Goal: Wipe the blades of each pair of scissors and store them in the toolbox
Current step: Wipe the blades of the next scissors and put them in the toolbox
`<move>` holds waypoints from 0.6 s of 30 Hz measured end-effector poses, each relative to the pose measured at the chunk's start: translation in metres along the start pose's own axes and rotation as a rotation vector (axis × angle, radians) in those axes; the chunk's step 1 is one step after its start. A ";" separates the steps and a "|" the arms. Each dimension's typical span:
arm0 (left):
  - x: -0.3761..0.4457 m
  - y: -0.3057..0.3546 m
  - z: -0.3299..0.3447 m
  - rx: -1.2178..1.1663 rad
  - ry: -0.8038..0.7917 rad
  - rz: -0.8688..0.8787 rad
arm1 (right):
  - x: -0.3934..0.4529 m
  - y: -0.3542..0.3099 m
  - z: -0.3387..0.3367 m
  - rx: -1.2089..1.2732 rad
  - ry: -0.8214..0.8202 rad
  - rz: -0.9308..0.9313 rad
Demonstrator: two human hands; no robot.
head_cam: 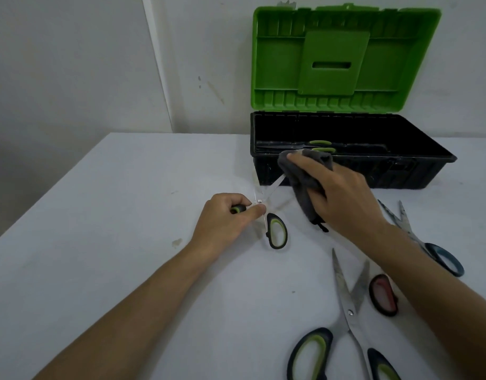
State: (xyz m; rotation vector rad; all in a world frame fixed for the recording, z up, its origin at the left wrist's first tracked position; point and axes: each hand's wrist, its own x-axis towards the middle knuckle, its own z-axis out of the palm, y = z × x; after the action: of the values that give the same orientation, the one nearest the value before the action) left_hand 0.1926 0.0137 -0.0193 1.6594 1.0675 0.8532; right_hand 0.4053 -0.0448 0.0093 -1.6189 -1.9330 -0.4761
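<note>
We see two bare arms reaching out over a white desk (99, 215). The left hand (225, 218) has its grip closed round one black and green handle of a pair of open scissors (274, 229), with the thumb lying by the screw where the blades cross. The other handle of that pair lies flat on the desk just beside the hand. Its two blades spread apart like a V and point away toward the toolbox (346, 171).

The right hand (343, 193) has its grip closed round a gray cloth (304, 174). The cloth is wrapped over the right blade, and one finger lies stretched along the top of the cloth. A loose end of the cloth hangs down under the hand to the desk.

The toolbox sits at the back of the desk by the wall. Its bottom is black and its green lid (346, 58) stands open. Inside the box we see one more pair of scissors (318, 146) with green on its handles.

Three more pairs lie on the desk near us on the right. One with black and green handles (348, 314) lies open in front. One red handle (383, 294) peeks out beside the right arm, which hides the rest of that pair. One with blue handles (444, 259) lies on the far side of that arm
</note>
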 end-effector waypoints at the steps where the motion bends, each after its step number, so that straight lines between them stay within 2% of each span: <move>1: 0.001 0.001 0.000 0.001 -0.003 -0.010 | -0.001 -0.002 -0.001 0.029 -0.022 -0.028; 5: 0.003 0.001 -0.004 -0.115 -0.047 -0.027 | -0.008 -0.018 0.003 0.114 -0.203 -0.170; 8: 0.000 0.000 -0.008 -0.176 -0.062 -0.017 | -0.003 -0.012 0.000 0.082 -0.143 -0.112; 11: 0.000 0.000 -0.005 -0.118 -0.030 -0.006 | 0.005 0.001 -0.007 0.000 -0.044 0.004; 13: 0.002 0.000 -0.002 -0.066 -0.008 0.007 | 0.005 -0.003 -0.010 0.022 -0.026 -0.006; 18: 0.001 -0.001 -0.003 -0.035 0.007 0.036 | -0.002 -0.019 0.004 0.116 -0.198 -0.122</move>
State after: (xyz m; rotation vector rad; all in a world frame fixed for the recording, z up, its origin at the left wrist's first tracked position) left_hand 0.1903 0.0154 -0.0197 1.6519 1.0248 0.8964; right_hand 0.3865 -0.0474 0.0062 -1.5291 -2.1724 -0.2523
